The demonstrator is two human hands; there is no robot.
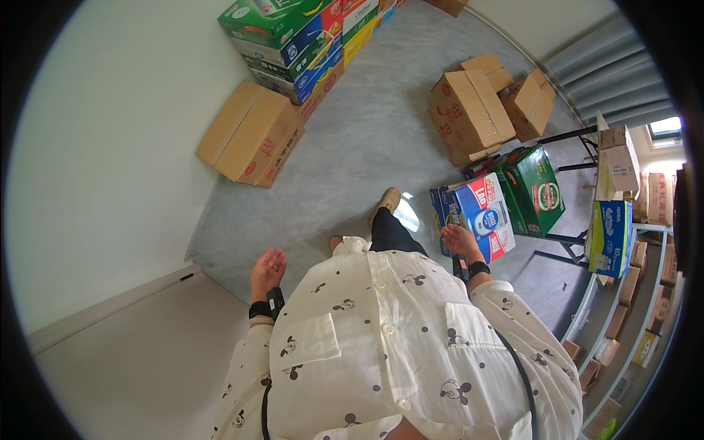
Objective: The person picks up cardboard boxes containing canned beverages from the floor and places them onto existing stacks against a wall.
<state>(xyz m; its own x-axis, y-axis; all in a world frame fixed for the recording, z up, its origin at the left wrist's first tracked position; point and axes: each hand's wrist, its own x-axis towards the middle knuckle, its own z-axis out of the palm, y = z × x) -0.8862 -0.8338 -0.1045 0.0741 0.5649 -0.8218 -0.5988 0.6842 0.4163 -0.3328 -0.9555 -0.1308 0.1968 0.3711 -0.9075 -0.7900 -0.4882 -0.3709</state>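
My left hand [269,270] hangs by my side, palm partly up, its loosely bent fingers apart and holding nothing. On the other side my right hand [460,240] is likewise open, with nothing in it. In the picture it overlaps the near side of a blue, white and red carton [484,214]; whether it touches the carton I cannot tell. Just behind that carton stands a green box [529,192] with a round emblem. Each wrist wears a black band with a small device. One shoe [390,198] shows ahead of the other on the floor.
Brown cardboard boxes [471,117] stand ahead on the right, some with raised flaps. Ahead left, a brown carton [251,133] sits beside stacked coloured cartons [290,44] along the white wall. At right are a table holding a blue-green pack [610,238] and shelves of boxes [628,284].
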